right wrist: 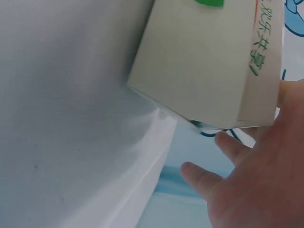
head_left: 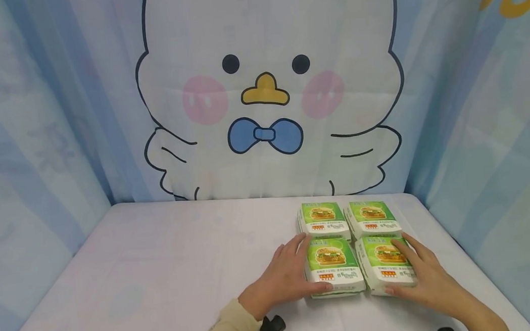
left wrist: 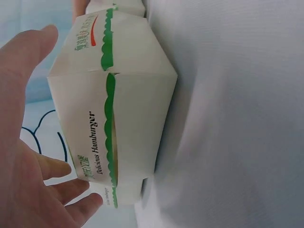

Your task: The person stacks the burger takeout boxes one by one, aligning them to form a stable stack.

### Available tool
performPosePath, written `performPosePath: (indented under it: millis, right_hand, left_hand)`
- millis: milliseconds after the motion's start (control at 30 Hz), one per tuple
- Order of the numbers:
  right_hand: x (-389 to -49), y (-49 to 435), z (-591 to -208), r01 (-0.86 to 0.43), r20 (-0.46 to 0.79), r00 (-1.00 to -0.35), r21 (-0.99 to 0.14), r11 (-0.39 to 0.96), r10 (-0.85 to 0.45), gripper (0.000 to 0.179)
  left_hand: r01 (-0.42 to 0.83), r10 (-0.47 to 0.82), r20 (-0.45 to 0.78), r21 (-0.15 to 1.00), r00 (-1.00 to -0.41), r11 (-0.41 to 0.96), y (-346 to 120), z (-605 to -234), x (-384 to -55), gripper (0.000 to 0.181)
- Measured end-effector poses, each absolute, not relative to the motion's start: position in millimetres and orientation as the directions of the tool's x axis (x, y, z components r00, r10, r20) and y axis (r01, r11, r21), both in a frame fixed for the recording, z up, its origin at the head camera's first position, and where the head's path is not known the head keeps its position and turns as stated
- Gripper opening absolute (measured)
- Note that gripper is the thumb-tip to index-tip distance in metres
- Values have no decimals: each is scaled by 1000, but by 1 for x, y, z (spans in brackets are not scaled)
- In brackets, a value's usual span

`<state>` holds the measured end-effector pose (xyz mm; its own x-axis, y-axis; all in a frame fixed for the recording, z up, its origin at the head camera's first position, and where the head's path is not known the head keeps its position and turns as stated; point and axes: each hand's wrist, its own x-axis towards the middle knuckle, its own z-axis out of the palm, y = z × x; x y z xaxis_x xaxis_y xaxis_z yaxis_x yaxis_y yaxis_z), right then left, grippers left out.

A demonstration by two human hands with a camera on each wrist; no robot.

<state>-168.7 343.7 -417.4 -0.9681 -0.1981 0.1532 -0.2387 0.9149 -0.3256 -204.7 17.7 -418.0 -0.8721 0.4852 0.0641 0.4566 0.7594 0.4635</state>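
Several green-and-white hamburger boxes stand in two rows at the right of the table. My left hand [head_left: 290, 273] lies along the left side of the front left hamburger box [head_left: 336, 260], its thumb stretched across the front edge. In the left wrist view, the fingers spread beside that box. My right hand [head_left: 429, 277] rests at the right side of the front right hamburger box [head_left: 387, 262], with a fingertip on the lid and the thumb at its front. The right wrist view shows two other fingers extended past the box's corner. Both front boxes sit closed, lids up.
Behind them stand a back left box [head_left: 324, 217] and a back right box [head_left: 373, 217]. A white cloth covers the table [head_left: 162, 273]. Printed curtains [head_left: 270, 170] rise at the back and both sides. A small black object [head_left: 272, 328] shows under the left wrist.
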Motion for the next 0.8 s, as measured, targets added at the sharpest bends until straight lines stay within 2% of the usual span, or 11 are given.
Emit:
performPosePath:
  millis: [300,600,800]
  right_hand:
    - [-170,346,-423,-267,158,-962,-374,888,-223,119]
    - [-169,345,-424,-279,194,-957,-405,870,-217,112]
    - [-167,344,-424,-286,225,-952,-403,870,-209,109]
  left_hand:
    - [456,493,47,467,-869,758,22,-422,-205,120]
    - [498,509,110,458,-854,737,22,-423,-205,121]
    - [485,506,92,473,-858,736,16,-420,-203,120]
